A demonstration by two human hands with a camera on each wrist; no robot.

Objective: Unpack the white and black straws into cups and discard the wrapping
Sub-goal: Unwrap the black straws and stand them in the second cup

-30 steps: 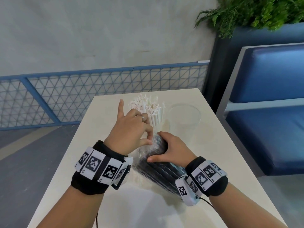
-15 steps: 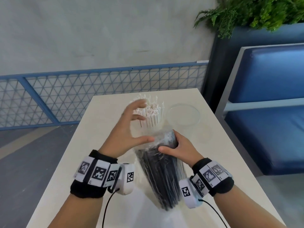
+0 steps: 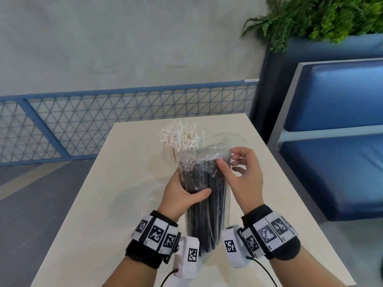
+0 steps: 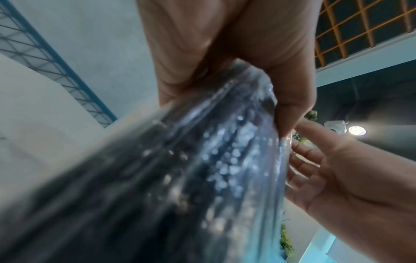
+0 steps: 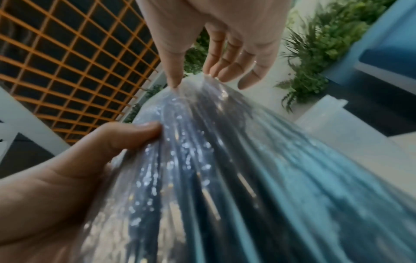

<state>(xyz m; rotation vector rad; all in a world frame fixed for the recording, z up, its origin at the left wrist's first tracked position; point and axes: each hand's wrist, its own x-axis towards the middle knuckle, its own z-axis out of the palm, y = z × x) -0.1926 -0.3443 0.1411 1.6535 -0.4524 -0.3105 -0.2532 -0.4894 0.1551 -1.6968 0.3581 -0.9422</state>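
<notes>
Beige table (image 3: 128, 204) ran away from the camera, with a blue mesh fence (image 3: 83, 121) and grey wall behind it, and a blue bench (image 3: 335, 141) plus a planter with greenery (image 3: 323, 15) on the right.

Left hand (image 3: 182, 195) was wrapped round the middle of the pack of black straws (image 3: 207, 214): thumb across the near face, fingers hidden behind it. Left wrist view agreed, with the palm (image 4: 202, 53) closed round the shiny wrap (image 4: 180, 160).

Pack stood roughly upright between the two wrists, lower end down near the table between the wrist cameras; whether it touched the surface, couldn't tell. Clear wrapping (image 3: 209, 154) was bunched over its top end.

Cup of white straws (image 3: 180, 139) stood on the table just behind the pack, to its left. Empty clear cup (image 3: 238, 137) stood behind the pack on the right, mostly hidden by the wrap and hard to make out.

Right hand (image 3: 244, 172) was at the pack's top right edge, thumb on the near face just below the top, fingers loosely curled at the rim of the wrap. Right wrist view showed thumb tip and fingertips (image 5: 216, 73) meeting on a gathered peak of film: a light pinch, not a full grip.
</notes>
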